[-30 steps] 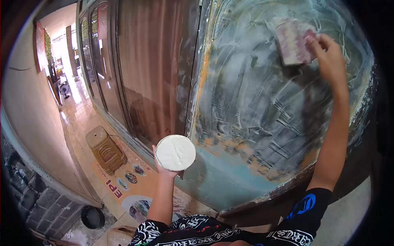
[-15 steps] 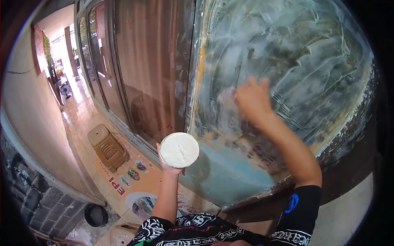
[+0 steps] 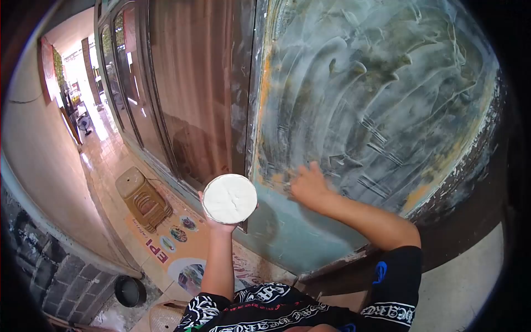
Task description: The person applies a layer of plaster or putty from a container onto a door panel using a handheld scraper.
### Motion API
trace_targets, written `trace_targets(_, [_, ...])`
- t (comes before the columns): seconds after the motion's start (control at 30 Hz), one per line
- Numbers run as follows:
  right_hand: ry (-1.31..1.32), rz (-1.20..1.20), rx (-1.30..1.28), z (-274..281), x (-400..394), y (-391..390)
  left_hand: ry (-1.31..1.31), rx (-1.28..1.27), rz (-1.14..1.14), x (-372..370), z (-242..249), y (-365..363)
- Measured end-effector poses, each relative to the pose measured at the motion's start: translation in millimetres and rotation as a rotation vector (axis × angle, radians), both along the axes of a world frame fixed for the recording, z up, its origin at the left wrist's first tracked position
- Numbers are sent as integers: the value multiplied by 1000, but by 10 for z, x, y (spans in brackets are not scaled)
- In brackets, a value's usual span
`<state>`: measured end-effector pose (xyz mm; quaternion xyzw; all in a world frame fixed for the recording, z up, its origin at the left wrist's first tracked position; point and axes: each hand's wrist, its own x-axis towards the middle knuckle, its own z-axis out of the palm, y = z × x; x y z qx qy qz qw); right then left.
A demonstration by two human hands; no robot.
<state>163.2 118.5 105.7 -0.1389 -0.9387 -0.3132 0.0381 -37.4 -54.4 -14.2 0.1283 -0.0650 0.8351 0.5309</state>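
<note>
My left hand (image 3: 222, 224) holds up a round container (image 3: 230, 198) filled with a smooth white paste, its fingers around the side and below. My right hand (image 3: 310, 187) is at the lower part of a wall panel (image 3: 354, 99), blurred by motion; whatever its fingers hold is too smeared to make out. Pale streaks and curved smears cover the grey-green panel. Below them shows a plain light green strip (image 3: 298, 232), with orange patches along the edges.
Left of the panel stand a dark-framed window (image 3: 193, 83) and a corridor with a fan (image 3: 84, 124). A brown plastic stool (image 3: 142, 199) sits on the floor beside a printed banner (image 3: 160, 238). A black bucket (image 3: 130, 291) stands near a block wall (image 3: 77, 288).
My right hand has moved down and to the left along the panel, and more pale streaks show where it was. My left hand and the container have shifted slightly left.
</note>
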Motion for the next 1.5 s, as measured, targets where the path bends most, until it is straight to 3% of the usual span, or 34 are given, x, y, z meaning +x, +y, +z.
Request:
trace_targets(0.07, [-35,39,11,-78,-6,81,123,34,13,34,42,12])
trace_targets(0.13, [154,54,113,371,-93,162,79,64,-6,27,88,47])
trace_targets(0.17, [218,-62,229,731,-105,204,28,80,-23,30,96,42])
trace_targets(0.2, [168,-223,135,1430,-83,-66,-114,-35,-34,22,156,36])
trace_targets(0.23, [312,-219,206,1887,36,-151,-113,-36,-37,9,154,52])
trace_targets(0.27, [455,-206,542,2273,201,-109,-54,-85,10,-2,134,70])
trace_targets(0.33, [745,-355,461,3106,577,-170,-25,-159,63,-77,28,115])
trace_targets(0.37, [844,-29,531,3537,1024,553,-25,-154,59,-96,18,112])
trace_targets(0.4, [998,-464,515,3825,1119,-12,-19,-173,82,-100,11,114])
trace_targets(0.47, [1204,-309,288,4375,1820,420,46,-128,73,-77,2,85])
trace_targets(0.5, [1179,-213,159,4464,1901,375,47,-124,67,-61,37,74])
trace_targets(0.57, [1184,-85,32,4271,2007,429,40,-86,44,-35,92,60])
trace_targets(0.63, [1138,49,-148,3675,1471,70,67,-92,72,-27,58,101])
trace_targets(0.67, [1093,-82,-111,3315,1142,-170,57,-111,77,-26,32,134])
trace_targets(0.7, [890,-6,27,2955,901,-178,49,-128,82,-24,30,165])
trace_targets(0.73, [689,-41,-98,2671,656,-353,-11,-149,50,24,110,149])
trace_targets(0.77, [549,19,24,2285,430,-326,-12,-148,49,17,76,196])
trace_targets(0.8, [328,-152,-55,2055,187,-271,-1,-168,60,6,-10,252])
trace_targets(0.87, [181,-68,37,1763,-77,9,26,-215,85,33,-72,270])
trace_targets(0.97, [316,-158,226,2342,-99,158,25,-141,15,92,23,254])
trace_targets(1.0, [467,-190,307,2657,3,136,59,-139,10,102,51,249])
trace_targets(1.03, [515,-286,239,3048,178,72,62,-138,14,77,48,266])
trace_targets(1.1, [701,-354,437,3697,645,285,28,-195,42,5,-20,334])
trace_targets(1.13, [787,-293,408,4023,964,252,-19,-210,63,-53,-85,367])
trace_targets(1.17, [882,-407,428,4360,1276,357,-21,-213,61,-52,-66,361])
trace_targets(1.27, [1008,-424,296,5211,2437,807,-123,-179,13,-69,13,314])
trace_targets(1.3, [1007,-424,297,5147,2446,769,-63,-175,30,-72,8,305])
trace_targets(1.37, [1242,-216,481,4883,2441,590,52,-160,66,-54,-14,305])
trace_targets(1.47, [959,87,-181,4132,1569,178,39,-161,77,-88,-142,369])
trace_targets(1.5, [922,-13,-68,3688,1118,-157,5,-189,84,-87,-154,398])
